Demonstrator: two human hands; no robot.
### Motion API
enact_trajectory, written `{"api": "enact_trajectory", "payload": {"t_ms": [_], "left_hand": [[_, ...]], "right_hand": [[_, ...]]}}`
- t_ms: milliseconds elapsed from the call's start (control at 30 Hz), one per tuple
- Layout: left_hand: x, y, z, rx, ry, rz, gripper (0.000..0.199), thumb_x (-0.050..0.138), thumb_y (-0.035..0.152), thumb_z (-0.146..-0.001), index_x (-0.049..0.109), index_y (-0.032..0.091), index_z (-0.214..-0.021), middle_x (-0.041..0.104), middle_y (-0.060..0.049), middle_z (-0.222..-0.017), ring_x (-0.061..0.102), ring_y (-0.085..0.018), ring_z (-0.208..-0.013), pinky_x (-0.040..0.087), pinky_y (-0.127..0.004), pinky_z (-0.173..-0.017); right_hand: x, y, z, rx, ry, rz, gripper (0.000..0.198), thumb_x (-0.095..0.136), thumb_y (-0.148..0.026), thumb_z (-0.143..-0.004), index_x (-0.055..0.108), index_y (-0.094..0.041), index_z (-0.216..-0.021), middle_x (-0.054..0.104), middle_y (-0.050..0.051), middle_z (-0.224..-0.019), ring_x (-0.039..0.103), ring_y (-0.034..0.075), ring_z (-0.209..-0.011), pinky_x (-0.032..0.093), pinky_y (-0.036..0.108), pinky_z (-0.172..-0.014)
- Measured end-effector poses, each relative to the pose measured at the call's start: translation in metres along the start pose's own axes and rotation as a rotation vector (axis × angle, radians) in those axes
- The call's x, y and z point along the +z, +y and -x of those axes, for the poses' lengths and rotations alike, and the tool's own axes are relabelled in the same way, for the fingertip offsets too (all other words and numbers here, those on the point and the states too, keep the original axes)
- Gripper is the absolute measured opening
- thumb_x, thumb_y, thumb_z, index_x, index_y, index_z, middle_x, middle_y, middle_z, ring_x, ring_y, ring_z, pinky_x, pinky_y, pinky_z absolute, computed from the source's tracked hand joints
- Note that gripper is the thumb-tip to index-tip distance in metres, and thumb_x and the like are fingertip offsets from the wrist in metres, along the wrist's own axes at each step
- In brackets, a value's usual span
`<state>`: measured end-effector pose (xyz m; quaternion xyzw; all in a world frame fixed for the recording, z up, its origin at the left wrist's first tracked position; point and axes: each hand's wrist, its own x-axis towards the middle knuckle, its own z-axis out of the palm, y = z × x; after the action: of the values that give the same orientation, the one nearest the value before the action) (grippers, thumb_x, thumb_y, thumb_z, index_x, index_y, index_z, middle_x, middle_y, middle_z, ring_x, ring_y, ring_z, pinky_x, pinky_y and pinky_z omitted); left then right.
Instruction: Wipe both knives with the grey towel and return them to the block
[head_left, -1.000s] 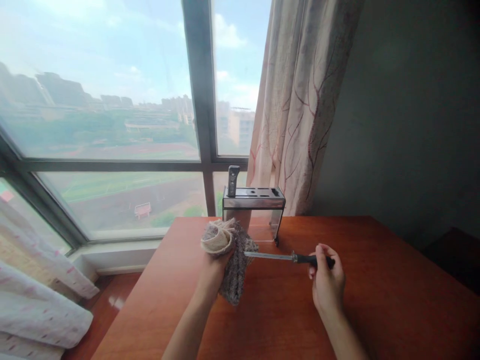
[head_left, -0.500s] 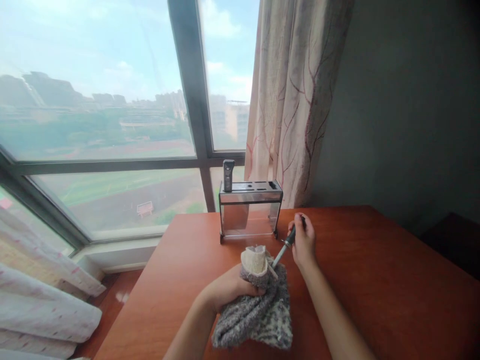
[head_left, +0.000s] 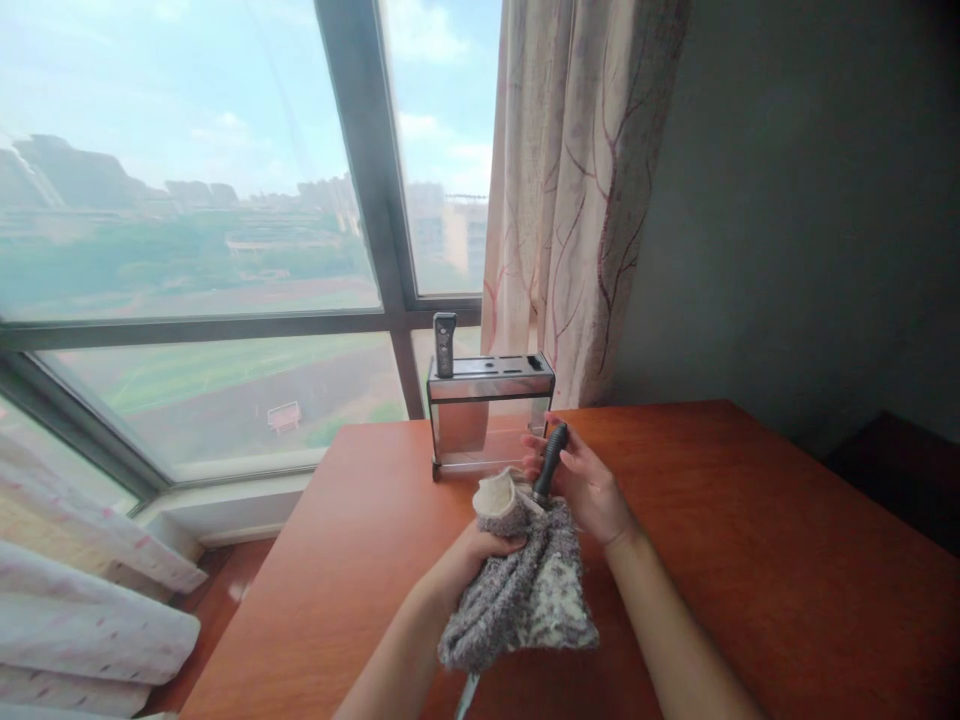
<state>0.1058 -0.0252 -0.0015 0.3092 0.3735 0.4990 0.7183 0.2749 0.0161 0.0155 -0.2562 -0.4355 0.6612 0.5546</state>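
Note:
My left hand (head_left: 478, 558) is closed around a fuzzy grey-and-white cloth (head_left: 559, 600), its pale end folded up above the thumb. A honing steel runs down inside the cloth; its black ribbed handle (head_left: 553, 462) stands out at the top. The metal tip (head_left: 466, 693) pokes out below the cloth. Against the handle, my right hand (head_left: 592, 490) has a loose grip, thumb on the near side and fingers stretched behind it. Most of the rod is hidden by the cloth.
Beyond my hands stands a clear-sided knife block (head_left: 491, 385) with a metal top, one dark-handled knife (head_left: 445, 345) in its left slot. Underneath is a reddish-brown wooden table (head_left: 360, 530). A window (head_left: 202, 250) and a curtain (head_left: 577, 200) lie behind it.
My right hand has moved left and down, pushing the honing steel deeper into the cloth, so its tip now shows below. The view has shifted slightly.

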Motion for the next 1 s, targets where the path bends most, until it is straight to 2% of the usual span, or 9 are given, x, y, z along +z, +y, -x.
{"api": "enact_trajectory", "payload": {"t_ms": [100, 300, 367, 467, 567, 633, 833, 900, 1000], "left_hand": [[0.002, -0.002, -0.001, 0.005, 0.018, 0.026, 0.045, 0.076, -0.008, -0.040, 0.076, 0.018, -0.077, 0.073, -0.013, -0.093, 0.053, -0.038, -0.120, 0.031, -0.046, -0.109], [0.018, -0.010, 0.013, 0.030, 0.082, 0.079, 0.044, 0.077, 0.000, -0.047, 0.074, 0.018, -0.087, 0.074, -0.012, -0.096, 0.055, -0.039, -0.118, 0.036, -0.051, -0.106], [0.021, -0.010, 0.015, 0.035, 0.112, 0.104, 0.041, 0.077, 0.004, -0.049, 0.074, 0.016, -0.088, 0.074, -0.013, -0.095, 0.055, -0.038, -0.118, 0.038, -0.050, -0.105], [0.022, -0.006, 0.016, 0.069, 0.176, 0.143, 0.041, 0.078, 0.005, -0.050, 0.073, 0.017, -0.088, 0.074, -0.013, -0.092, 0.054, -0.037, -0.120, 0.039, -0.047, -0.106], [0.022, -0.003, 0.016, 0.095, 0.188, 0.151, 0.047, 0.079, 0.001, -0.046, 0.073, 0.018, -0.089, 0.074, -0.013, -0.095, 0.055, -0.038, -0.118, 0.040, -0.048, -0.104], [0.023, -0.005, 0.018, 0.080, 0.159, 0.147, 0.052, 0.080, 0.002, -0.045, 0.073, 0.019, -0.094, 0.073, -0.013, -0.099, 0.057, -0.039, -0.114, 0.043, -0.051, -0.099], [0.027, -0.010, 0.027, -0.006, 0.101, 0.122, 0.051, 0.079, 0.010, -0.053, 0.072, 0.018, -0.103, 0.073, -0.013, -0.099, 0.064, -0.038, -0.104, 0.049, -0.049, -0.090], [0.028, -0.009, 0.028, -0.012, 0.102, 0.129, 0.053, 0.079, 0.008, -0.051, 0.072, 0.018, -0.102, 0.073, -0.012, -0.099, 0.064, -0.037, -0.103, 0.049, -0.048, -0.090], [0.029, -0.006, 0.027, 0.017, 0.114, 0.136, 0.056, 0.079, 0.008, -0.051, 0.071, 0.019, -0.105, 0.073, -0.012, -0.101, 0.064, -0.037, -0.102, 0.050, -0.048, -0.089]], "right_hand": [[-0.011, -0.003, -0.001, -0.006, 0.001, 0.016, 0.051, 0.071, -0.039, -0.076, 0.053, -0.027, -0.122, 0.068, 0.005, -0.103, 0.068, 0.020, -0.084, 0.053, 0.035, -0.074], [-0.007, 0.001, -0.011, -0.149, 0.201, 0.271, 0.041, 0.081, -0.038, -0.067, 0.059, -0.019, -0.096, 0.064, -0.002, -0.074, 0.062, 0.014, -0.062, 0.050, 0.026, -0.060], [-0.001, -0.003, -0.008, -0.161, 0.186, 0.248, 0.040, 0.073, -0.044, -0.074, 0.059, -0.020, -0.103, 0.064, -0.001, -0.076, 0.062, 0.015, -0.065, 0.051, 0.027, -0.062], [0.002, -0.011, 0.000, -0.055, 0.043, 0.067, 0.045, 0.058, -0.049, -0.085, 0.054, -0.023, -0.121, 0.068, 0.006, -0.094, 0.066, 0.020, -0.079, 0.053, 0.034, -0.070], [-0.001, -0.014, 0.004, -0.011, -0.012, -0.010, 0.049, 0.065, -0.040, -0.080, 0.052, -0.026, -0.125, 0.065, 0.008, -0.112, 0.067, 0.021, -0.087, 0.054, 0.037, -0.073], [-0.003, -0.012, 0.003, -0.035, 0.025, 0.000, 0.049, 0.071, -0.036, -0.076, 0.054, -0.026, -0.121, 0.066, 0.007, -0.110, 0.067, 0.020, -0.084, 0.054, 0.036, -0.072], [-0.002, -0.002, -0.007, -0.151, 0.157, 0.129, 0.044, 0.080, -0.035, -0.068, 0.061, -0.023, -0.105, 0.060, -0.003, -0.082, 0.059, 0.011, -0.066, 0.050, 0.023, -0.062], [0.003, -0.003, -0.005, -0.144, 0.155, 0.151, 0.044, 0.077, -0.040, -0.071, 0.060, -0.023, -0.108, 0.060, -0.003, -0.081, 0.058, 0.011, -0.065, 0.050, 0.023, -0.063], [0.008, -0.007, 0.000, -0.032, 0.078, 0.075, 0.050, 0.066, -0.044, -0.079, 0.052, -0.026, -0.124, 0.066, 0.001, -0.091, 0.064, 0.016, -0.072, 0.052, 0.030, -0.068]]}}
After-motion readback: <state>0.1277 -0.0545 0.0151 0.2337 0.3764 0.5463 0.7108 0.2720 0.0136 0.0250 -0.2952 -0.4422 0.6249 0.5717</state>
